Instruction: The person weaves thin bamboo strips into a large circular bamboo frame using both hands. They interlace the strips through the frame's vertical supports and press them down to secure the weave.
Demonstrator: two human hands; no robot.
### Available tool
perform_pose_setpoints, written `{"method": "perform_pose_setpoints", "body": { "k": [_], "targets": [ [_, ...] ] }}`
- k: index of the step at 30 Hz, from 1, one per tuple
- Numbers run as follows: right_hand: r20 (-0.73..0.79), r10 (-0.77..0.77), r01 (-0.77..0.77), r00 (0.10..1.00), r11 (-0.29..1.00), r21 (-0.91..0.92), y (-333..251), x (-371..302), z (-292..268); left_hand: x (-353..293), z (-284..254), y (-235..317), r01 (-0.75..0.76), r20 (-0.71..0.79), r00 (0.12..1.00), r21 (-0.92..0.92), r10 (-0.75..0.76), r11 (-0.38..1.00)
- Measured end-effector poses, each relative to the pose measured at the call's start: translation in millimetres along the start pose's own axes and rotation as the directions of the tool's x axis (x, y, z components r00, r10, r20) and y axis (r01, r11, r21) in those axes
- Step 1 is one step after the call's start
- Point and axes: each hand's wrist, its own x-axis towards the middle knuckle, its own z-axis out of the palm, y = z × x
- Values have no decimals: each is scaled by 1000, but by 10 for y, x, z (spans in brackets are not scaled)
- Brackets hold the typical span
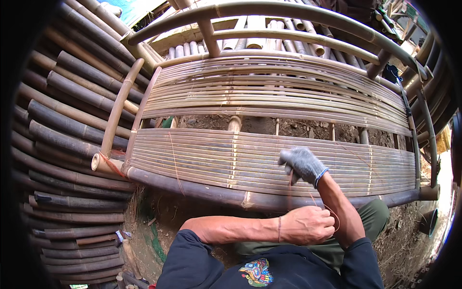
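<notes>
A bamboo bench (202,190) lies across the view, its seat made of long, narrow bamboo slats (288,154). My left hand (308,225) is bare and closed just in front of the seat's front rail, with a thin reddish cord (338,222) looping out of its fingers. Above the front slats is my right hand (303,164) in a grey glove, its fingers curled together. A strand of cord hangs down from the gloved fingers toward the left hand. Other cord strands (174,161) lie over the slats at the left.
Dark bamboo poles (72,130) are stacked along the left side. The bench's curved back rail (288,10) and armrest (120,108) rise around the seat. A gap splits the front slats from the back ones. More cut bamboo (298,43) lies behind; a dark bucket-like thing (428,221) stands at right.
</notes>
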Motion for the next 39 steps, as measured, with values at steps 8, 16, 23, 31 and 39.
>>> {"method": "perform_pose_setpoints", "body": {
  "k": [8, 16, 23, 31, 39],
  "targets": [
    [-479, -508, 677, 716, 334, 656, -915, -211, -725, -825, -935, -1824, 791, -534, 598, 272, -598, 548],
    [65, -107, 101, 992, 372, -923, 88, -23, -783, -806, -920, -2218, 830, 104, 339, 434, -935, 350],
    [156, -795, 670, 586, 368, -645, 148, -352, 367, -987, -728, -2177, 756, 6, 514, 469, -857, 457],
    [32, -719, 465, 694, 414, -783, 1154, -698, 286, -927, -659, -2171, 796, -232, 596, 300, -769, 526],
    [-249, -577, 140, 778, 545, -826, 904, -726, 555, -66, -78, -2181, 765, 59, 598, 255, -799, 591]
  ]
}}
